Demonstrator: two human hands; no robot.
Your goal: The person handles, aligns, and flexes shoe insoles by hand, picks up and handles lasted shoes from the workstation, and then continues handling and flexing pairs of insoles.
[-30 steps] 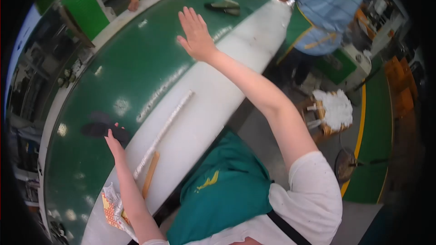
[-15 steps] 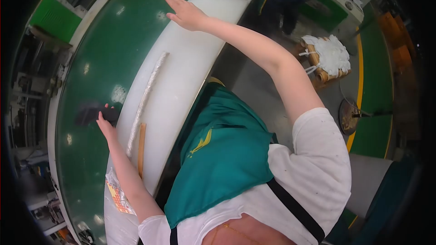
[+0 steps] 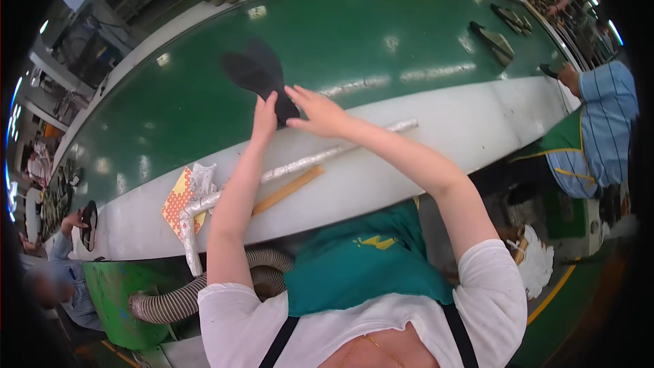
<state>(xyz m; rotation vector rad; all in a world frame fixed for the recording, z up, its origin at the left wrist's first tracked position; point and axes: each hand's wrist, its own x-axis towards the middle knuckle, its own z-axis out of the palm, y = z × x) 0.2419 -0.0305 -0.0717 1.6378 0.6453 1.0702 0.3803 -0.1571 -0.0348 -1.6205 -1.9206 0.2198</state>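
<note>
My left hand (image 3: 266, 121) is closed around a pair of black insoles (image 3: 253, 71), thumb on top. The insoles fan apart at their far ends, over the green belt, with blur there. My right hand (image 3: 319, 114) is at their right edge, its fingers spread and the fingertips at or very near the dark material; whether they press on it I cannot tell. Under my forearms lie a long rod wrapped in shiny film (image 3: 306, 161) and a flat wooden strip (image 3: 289, 189) on the white worktop (image 3: 368, 184).
Beyond the worktop runs a green conveyor belt (image 3: 191, 95), with shoe parts (image 3: 494, 42) at its far right. An orange-patterned sheet (image 3: 178, 199) lies left of me. Co-workers stand at both sides, one in a striped blue sleeve (image 3: 606, 116). A ribbed hose (image 3: 170, 305) hangs below.
My right hand has come back from its outstretched reach to the insoles. My left hand has brought the insoles in front of me, and the view has turned.
</note>
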